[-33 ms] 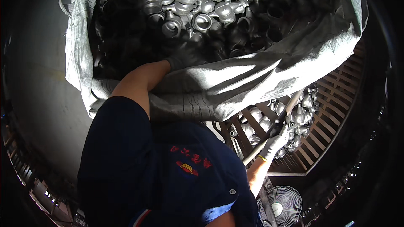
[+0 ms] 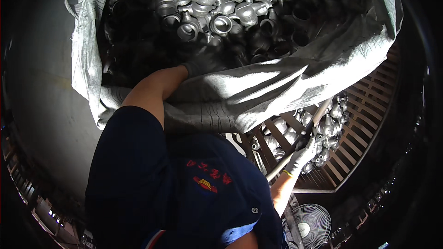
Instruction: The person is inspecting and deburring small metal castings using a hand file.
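Your gloved left hand [image 2: 203,64] reaches into the woven sack [image 2: 258,97] among the metal fittings [image 2: 217,4], grip hidden; your right hand [image 2: 302,154] is closed on a rod [image 2: 295,150]; expect heavy, rigid, slick castings, so grasp one around its neck.

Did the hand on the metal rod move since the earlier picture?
No. The right hand grips the rod at the same spot beside the wooden slats.

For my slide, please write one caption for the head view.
Gloved left hand reaches into a sack of metal fittings; right hand grips a rod.
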{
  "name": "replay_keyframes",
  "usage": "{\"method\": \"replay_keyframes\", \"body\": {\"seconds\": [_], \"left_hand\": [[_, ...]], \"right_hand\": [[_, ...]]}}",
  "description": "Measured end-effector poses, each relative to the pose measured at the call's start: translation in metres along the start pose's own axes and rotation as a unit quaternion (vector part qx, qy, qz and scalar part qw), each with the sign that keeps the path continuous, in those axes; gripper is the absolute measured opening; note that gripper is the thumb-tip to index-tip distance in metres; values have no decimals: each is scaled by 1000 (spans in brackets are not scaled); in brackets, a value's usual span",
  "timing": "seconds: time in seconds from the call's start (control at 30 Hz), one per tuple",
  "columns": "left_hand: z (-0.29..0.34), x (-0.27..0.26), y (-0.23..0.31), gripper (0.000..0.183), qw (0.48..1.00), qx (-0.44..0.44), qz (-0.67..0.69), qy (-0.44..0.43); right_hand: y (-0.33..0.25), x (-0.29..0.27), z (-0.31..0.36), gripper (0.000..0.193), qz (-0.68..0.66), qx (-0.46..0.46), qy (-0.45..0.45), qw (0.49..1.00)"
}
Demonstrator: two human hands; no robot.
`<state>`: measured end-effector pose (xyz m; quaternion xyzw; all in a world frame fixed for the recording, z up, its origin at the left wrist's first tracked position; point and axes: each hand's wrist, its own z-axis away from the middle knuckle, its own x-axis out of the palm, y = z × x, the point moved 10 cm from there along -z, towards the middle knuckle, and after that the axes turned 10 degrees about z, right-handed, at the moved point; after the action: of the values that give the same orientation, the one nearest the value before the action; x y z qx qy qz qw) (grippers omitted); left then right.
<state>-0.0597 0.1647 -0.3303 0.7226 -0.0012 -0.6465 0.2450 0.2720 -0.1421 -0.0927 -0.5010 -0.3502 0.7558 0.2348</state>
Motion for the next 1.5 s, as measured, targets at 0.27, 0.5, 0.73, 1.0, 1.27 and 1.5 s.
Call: {"method": "replay_keyframes", "body": {"seconds": [0.27,0.5,0.73,1.0,1.27,1.5], "left_hand": [[8,-101,-39,5,987,-122,100,25],[41,-255,-49,27,773,-246,518,271],[23,-313,21,26,537,-244,744,314],[-14,-308,78,38,408,-99,867,268],[-43,-306,115,44,291,-58,927,231],[-60,-304,153,31,500,-19,864,47]], "right_hand": [[1,7,-6,38,-37,-46,-29,998],[-53,35,24,36,-135,-27,-73,988],[-173,132,106,36,-98,-120,-325,933],[-206,153,120,14,-294,-52,-376,877],[-225,108,130,24,-211,-150,-300,918],[-235,78,137,36,-155,-225,-245,930]]}}
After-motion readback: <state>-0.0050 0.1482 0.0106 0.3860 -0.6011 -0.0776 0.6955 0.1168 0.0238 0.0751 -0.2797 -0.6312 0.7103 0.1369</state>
